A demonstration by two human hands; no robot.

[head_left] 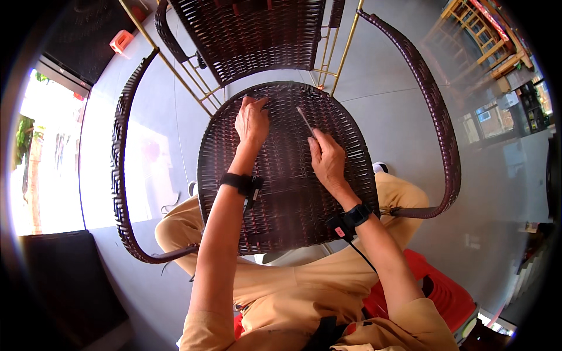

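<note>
In front of me is a woven dark brown chair seat (278,181), narrow strands crossing over its whole surface. My left hand (253,121) is over its far left part, the fingers curled down close to the weave; whatever they pinch is too small to make out. A slim metal tool (305,119) with a flattened tip points up and left from my right hand (329,158), which is closed round its lower end over the right half of the seat. The tip lies above the far middle of the weave, and I cannot tell if it touches.
Curved wrapped armrests, left (120,169) and right (442,128), flank the seat. Beyond it stands another woven brown panel (252,41) among gold-coloured rods (345,52). A red stool (448,292) is under me. An orange stool (121,41) and wooden furniture (489,35) stand farther off.
</note>
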